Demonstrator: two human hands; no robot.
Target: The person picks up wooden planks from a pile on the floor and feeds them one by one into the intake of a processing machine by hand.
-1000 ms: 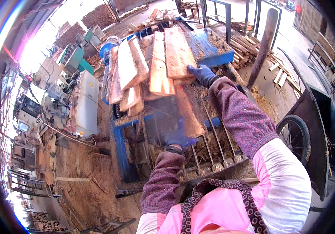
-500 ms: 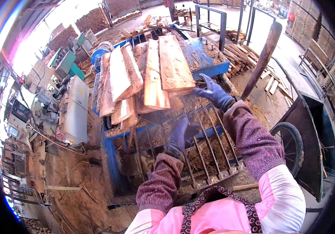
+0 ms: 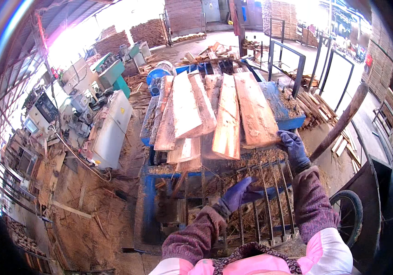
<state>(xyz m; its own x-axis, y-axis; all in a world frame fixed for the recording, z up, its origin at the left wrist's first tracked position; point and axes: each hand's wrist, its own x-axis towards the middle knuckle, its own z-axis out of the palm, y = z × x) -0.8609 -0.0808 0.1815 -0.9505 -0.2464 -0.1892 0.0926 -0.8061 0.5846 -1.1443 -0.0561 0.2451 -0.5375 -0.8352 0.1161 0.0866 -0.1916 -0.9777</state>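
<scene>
My right hand (image 3: 293, 149), in a dark blue-purple glove, has its fingers curled at the near right corner of a rough wooden plank (image 3: 257, 110). That plank is the rightmost of several on a blue machine bed. Left of it lies a narrower pale plank (image 3: 227, 120), and beyond that a wide light plank (image 3: 185, 107) leans over darker, bark-edged pieces. My left hand (image 3: 237, 194), gloved alike, hovers over the metal bars (image 3: 257, 206) at the machine's near end. Its fingers are stretched out to the right and nothing is in them.
A wooden pole (image 3: 340, 123) slants up beside my right arm, with a wheeled cart (image 3: 349, 215) nearer me. Left stand a grey cabinet (image 3: 110, 130) and a blue motor (image 3: 160, 75). Sawdust and scraps cover the floor; stacked slats (image 3: 315, 106) lie at right.
The view has swung, so the scene sits further right and lower. My right hand's spread fingers have closed in on the plank's corner. My left hand has come nearer to me over the bars.
</scene>
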